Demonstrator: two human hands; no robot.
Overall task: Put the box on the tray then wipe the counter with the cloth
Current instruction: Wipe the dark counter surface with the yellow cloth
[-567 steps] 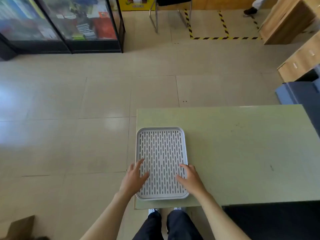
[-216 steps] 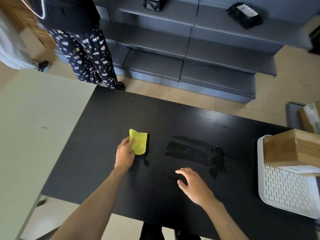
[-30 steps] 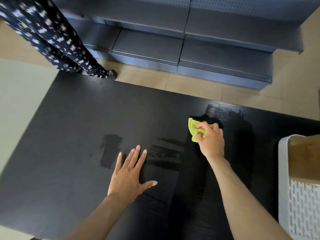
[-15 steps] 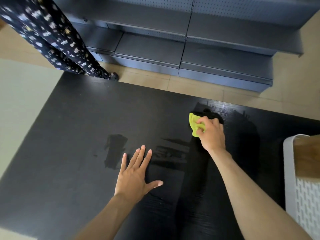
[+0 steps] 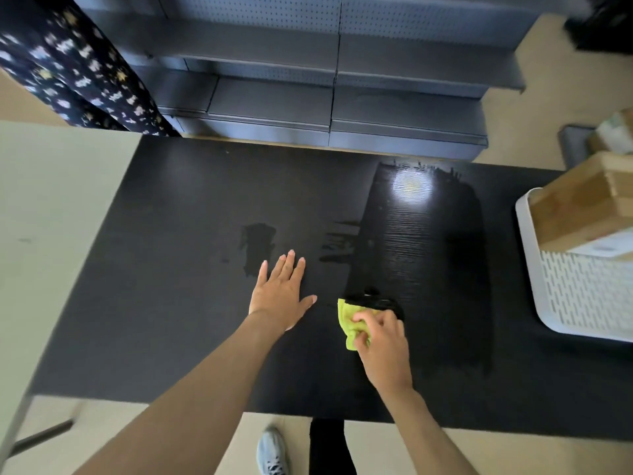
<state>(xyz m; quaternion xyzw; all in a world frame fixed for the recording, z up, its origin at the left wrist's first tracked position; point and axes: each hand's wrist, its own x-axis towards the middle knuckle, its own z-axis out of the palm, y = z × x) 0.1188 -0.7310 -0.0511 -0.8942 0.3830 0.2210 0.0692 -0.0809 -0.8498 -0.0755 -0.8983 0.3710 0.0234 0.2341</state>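
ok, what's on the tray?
A cardboard box sits on the white tray, at its far end. The near slotted part is bare. Whatever lies under the box is covered, and the frame cuts the tray's right side.

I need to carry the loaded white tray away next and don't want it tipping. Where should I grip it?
By my judgement, grip the tray by its raised rim on both long sides, one hand each, coming from its near short end. The box sits at the far end, so keep it level.
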